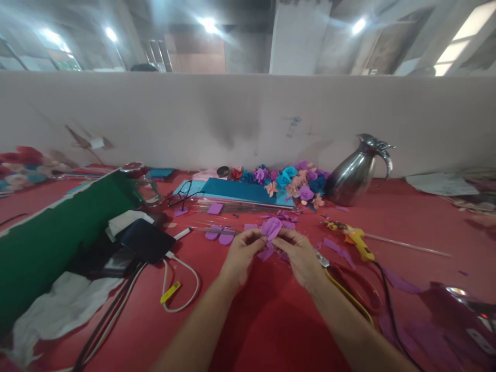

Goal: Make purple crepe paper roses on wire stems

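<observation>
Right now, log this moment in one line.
left hand: pinching purple piece; right hand: pinching same piece; yellow glue gun: on red table; metal jug: on table

red tabletop (pixel 279 325) is spreading below | pale partition (pixel 155 113) is standing behind it | whitish pillar (pixel 298 39) is rising beyond | ceiling lights (pixel 209 25) are glaring | bright panels (pixel 468 28) are glowing upper right

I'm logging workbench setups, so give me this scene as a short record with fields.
Left hand: pinching the purple piece
Right hand: pinching the same piece
Surface: red table
To the right: yellow glue gun, scissors
Beyond the hands: blue sheet; purple, blue and peach flowers
Beside the flowers: metal jug
</observation>
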A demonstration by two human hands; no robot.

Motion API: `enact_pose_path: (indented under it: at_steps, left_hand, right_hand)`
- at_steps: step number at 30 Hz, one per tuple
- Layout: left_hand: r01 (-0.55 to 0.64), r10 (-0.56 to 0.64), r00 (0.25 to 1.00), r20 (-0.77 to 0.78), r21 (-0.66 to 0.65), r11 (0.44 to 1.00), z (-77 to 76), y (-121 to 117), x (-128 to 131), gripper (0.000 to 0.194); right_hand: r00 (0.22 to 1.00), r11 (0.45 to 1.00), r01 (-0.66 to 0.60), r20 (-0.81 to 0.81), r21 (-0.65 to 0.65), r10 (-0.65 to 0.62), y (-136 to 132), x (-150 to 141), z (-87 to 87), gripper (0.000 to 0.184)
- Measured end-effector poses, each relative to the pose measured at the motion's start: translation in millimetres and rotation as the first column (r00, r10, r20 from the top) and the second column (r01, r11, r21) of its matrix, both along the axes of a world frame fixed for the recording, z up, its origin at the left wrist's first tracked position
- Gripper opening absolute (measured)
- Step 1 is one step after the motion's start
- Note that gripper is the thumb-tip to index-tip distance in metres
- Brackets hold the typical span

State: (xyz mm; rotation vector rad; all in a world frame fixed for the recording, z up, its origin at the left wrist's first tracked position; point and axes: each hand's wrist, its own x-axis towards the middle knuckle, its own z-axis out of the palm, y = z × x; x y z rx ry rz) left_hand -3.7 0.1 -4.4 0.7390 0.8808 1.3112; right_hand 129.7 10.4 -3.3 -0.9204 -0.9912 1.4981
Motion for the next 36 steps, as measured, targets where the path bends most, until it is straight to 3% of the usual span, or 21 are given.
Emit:
enact_pose_path:
  at_steps: [12,22,28,36]
  left_hand:
    - [-0.064,0.064,0.998,0.012,-0.026,0.998,-0.1,-3,7,0.021]
    - [-0.032,0.032,0.999,0.008,-0.006,0.999,-9.3,-2,11,0.021]
    - [-0.025,0.027,0.998,0.05,-0.044,0.999,-0.9,-4,13,0.023]
    - [0.007,0.009,0.993,0.115,-0.14,0.99,3.9,-3,8,0.026]
  right_hand:
    - [0.993,0.993,0.114,-0.027,0.019,-0.113,-4,-9,0.8,0.022]
    - [0.968,0.965,0.207,0.11,0.158,-0.226,-5,-12,-7.5,0.013]
    - [0.955,0.959,0.207,0.173,0.193,-0.241,-6,-13,-5.8,0.011]
    - [0.97,0.965,0.2,0.102,0.167,-0.219,-3,-5,-0.9,0.012]
